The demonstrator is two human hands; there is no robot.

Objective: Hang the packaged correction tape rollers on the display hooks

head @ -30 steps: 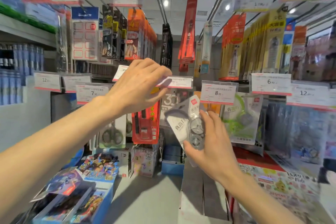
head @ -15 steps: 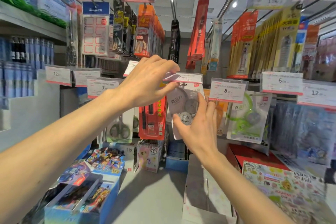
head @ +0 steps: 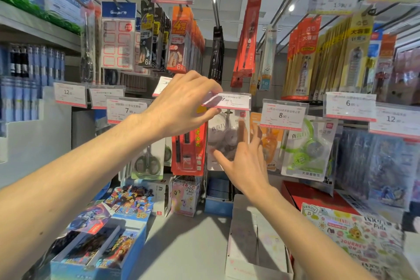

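A clear-packaged grey correction tape roller (head: 223, 136) hangs on the display hook (head: 228, 112) under the 7.90 price tag (head: 229, 101). My left hand (head: 181, 106) pinches that price tag's left end and holds it tipped up. In front of the pack, my right hand (head: 244, 161) has its fingers spread and straight; whether the fingertips touch the pack I cannot tell. A green correction tape pack (head: 308, 147) hangs one hook to the right.
A red pen pack (head: 188, 150) and scissors (head: 147, 163) hang to the left. An opened white carton (head: 254, 241) sits on the shelf below my right arm. Boxes of cartoon cards (head: 106, 232) lie lower left, a sticker book (head: 354, 241) lower right.
My right hand carried the grey pack up to the hook under the lifted price tag, let go of it and opened. The left hand stayed on the tag.
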